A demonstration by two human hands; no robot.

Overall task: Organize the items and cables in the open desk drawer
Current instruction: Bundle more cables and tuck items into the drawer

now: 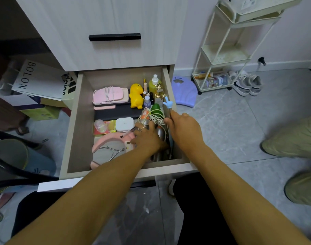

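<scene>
The left hand (145, 137) covers the items along the open wooden drawer's (77, 131) right side, so what its fingertips touch cannot be told. The right hand (182, 129) hides the lower shaft of the blue hand-topped stick (167, 102). The white paper bag's (39, 80) black logo is partly cut off behind the drawer's left wall.

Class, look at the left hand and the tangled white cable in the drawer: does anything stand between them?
Nothing visible does. The left hand reaches into the drawer with its fingertips right at the tangled white cable. The right hand grips a pen with a blue hand-shaped top just beside the tangle.
</scene>
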